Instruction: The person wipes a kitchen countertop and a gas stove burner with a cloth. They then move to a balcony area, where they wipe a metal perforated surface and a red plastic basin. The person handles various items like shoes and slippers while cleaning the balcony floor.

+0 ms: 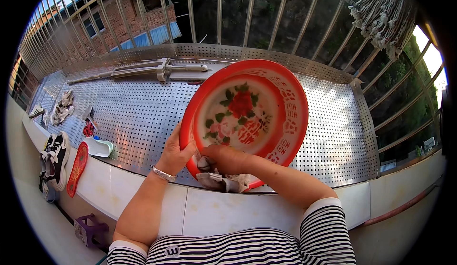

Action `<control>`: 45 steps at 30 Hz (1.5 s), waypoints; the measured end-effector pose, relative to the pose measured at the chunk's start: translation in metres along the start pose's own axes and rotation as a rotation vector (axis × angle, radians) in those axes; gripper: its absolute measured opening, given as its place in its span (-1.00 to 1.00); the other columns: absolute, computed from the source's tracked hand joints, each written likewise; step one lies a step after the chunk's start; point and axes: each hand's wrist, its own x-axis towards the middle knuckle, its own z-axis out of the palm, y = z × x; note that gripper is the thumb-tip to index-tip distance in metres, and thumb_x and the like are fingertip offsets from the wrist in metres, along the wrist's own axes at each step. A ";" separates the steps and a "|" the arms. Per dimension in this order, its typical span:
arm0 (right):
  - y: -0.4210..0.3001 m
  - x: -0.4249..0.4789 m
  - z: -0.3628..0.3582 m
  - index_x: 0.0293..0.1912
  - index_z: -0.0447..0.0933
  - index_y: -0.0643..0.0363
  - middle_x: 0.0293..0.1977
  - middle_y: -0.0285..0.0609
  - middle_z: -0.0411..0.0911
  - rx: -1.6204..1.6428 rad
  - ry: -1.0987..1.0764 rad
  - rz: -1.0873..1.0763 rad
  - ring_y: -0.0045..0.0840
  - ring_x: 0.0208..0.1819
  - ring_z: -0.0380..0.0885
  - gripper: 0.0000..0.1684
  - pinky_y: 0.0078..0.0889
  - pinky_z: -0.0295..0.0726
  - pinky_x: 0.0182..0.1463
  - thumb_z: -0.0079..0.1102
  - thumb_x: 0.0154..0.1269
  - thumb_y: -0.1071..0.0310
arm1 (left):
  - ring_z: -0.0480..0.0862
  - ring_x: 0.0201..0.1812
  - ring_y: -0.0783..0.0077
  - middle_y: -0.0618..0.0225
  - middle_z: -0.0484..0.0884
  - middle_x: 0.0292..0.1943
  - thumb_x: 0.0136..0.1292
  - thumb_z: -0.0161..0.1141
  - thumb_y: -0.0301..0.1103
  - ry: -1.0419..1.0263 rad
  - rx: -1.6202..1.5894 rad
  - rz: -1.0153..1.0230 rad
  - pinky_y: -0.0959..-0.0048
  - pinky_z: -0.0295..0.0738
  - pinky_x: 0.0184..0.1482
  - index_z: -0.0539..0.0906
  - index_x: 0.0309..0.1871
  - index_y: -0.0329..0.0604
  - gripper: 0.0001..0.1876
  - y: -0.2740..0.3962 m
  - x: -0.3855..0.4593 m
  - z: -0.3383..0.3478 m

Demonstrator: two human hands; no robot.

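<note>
A red enamel basin (pixel 250 83) with flowers painted on its floor stands tilted over the perforated metal sheet, its inside turned towards me. My left hand (pixel 176 152) grips the rim at the lower left, thumb on the inner side. Inside the near wall, my right hand (pixel 223 159) presses a greyish cloth (pixel 228 183) against the enamel. Part of that cloth hangs over the near rim, above the white tiled ledge (pixel 221 208). The fingertips of my right hand are partly hidden by cloth and hand.
Metal bars (pixel 250 15) rise behind the perforated sheet (pixel 142 118). A flat mop with its handle (pixel 160 70) lies along the back. A string mop (pixel 387 18) hangs upper right. Leftward are sneakers (pixel 59 161), a red insole (pixel 77 168), a white scoop (pixel 98 147), crumpled rags (pixel 63 108) and a purple stool (pixel 91 230).
</note>
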 end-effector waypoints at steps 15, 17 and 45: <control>0.040 -0.120 -0.063 -0.03 0.39 0.19 -0.06 -0.20 0.53 1.001 0.894 0.099 -0.55 -0.02 0.55 -0.82 -0.47 0.59 0.04 0.05 0.40 0.48 | 0.67 -0.28 0.39 0.15 0.67 -0.18 0.19 0.06 -0.42 0.364 0.121 -0.310 0.39 0.59 -0.23 0.55 0.04 -0.32 -0.66 -0.037 0.020 -0.024; 0.047 -0.137 -0.067 0.03 0.35 0.16 -0.03 -0.13 0.53 1.086 1.072 0.112 -0.45 -0.02 0.59 -0.80 -0.34 0.67 0.06 -0.08 0.45 0.46 | 0.69 -0.27 0.35 0.19 0.65 -0.14 0.23 0.07 -0.49 0.371 0.081 -0.307 0.38 0.65 -0.25 0.50 0.06 -0.32 -0.68 -0.047 0.023 -0.029; 0.056 -0.179 -0.120 0.24 0.21 0.09 0.17 -0.20 0.36 1.172 1.846 -0.306 -0.44 0.17 0.39 -0.56 -0.31 0.43 0.24 -0.05 0.49 0.18 | 0.66 -0.41 0.47 0.26 0.66 -0.44 0.29 0.15 -0.42 0.082 0.911 0.371 0.43 0.51 -0.36 0.64 -0.17 -0.09 -0.90 0.063 0.022 0.086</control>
